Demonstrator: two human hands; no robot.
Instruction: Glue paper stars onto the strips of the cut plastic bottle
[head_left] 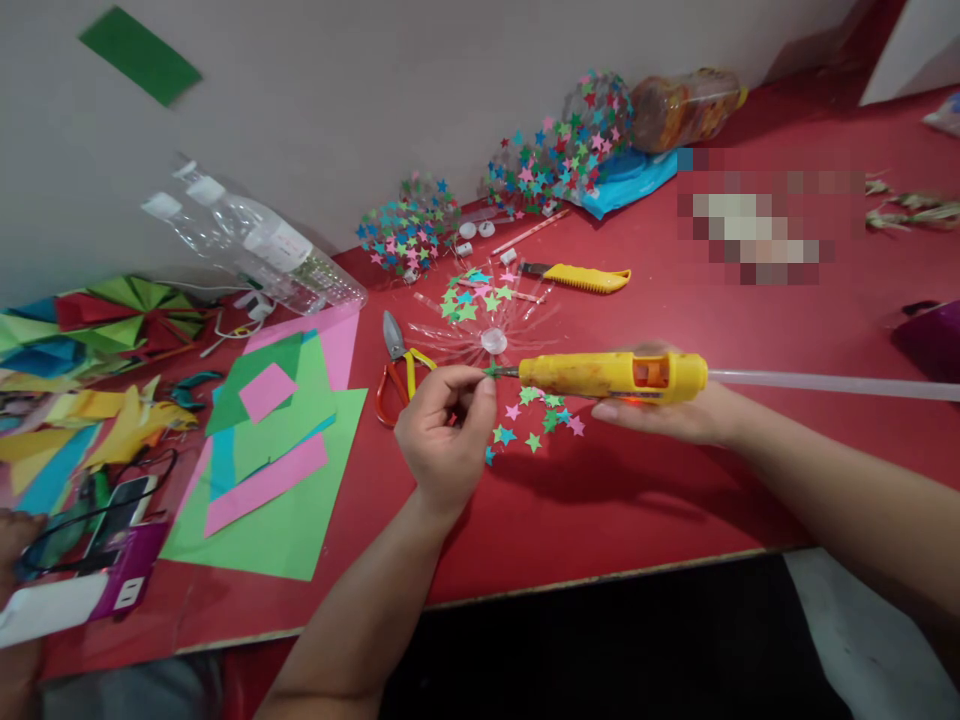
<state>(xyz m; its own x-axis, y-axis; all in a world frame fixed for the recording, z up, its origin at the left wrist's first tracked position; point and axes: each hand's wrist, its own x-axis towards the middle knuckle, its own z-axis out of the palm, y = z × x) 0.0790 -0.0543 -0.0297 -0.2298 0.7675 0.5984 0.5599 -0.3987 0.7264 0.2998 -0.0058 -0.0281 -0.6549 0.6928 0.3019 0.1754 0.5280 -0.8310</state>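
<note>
My right hand (667,415) is wrapped round a yellow hot glue gun (577,374), its clear glue stick (832,381) poking out of the back. The gun's nozzle meets a small green paper star (491,370), which my left hand (450,425) pinches between thumb and fingertips. Just beyond lies a clear plastic piece (493,341) cut into thin strips that fan out, some bearing paper stars (465,305). Loose paper stars (533,441) in several colours are scattered beneath the gun. Pliers (397,350) with red and yellow handles rest left of my left hand.
A yellow utility knife (589,277) lies behind the gun. Star-covered plastic balls (411,222) and plastic bottles (277,245) line the wall. Coloured paper sheets (300,530) cover the left side. Another person's hand (16,545) shows at the far left edge.
</note>
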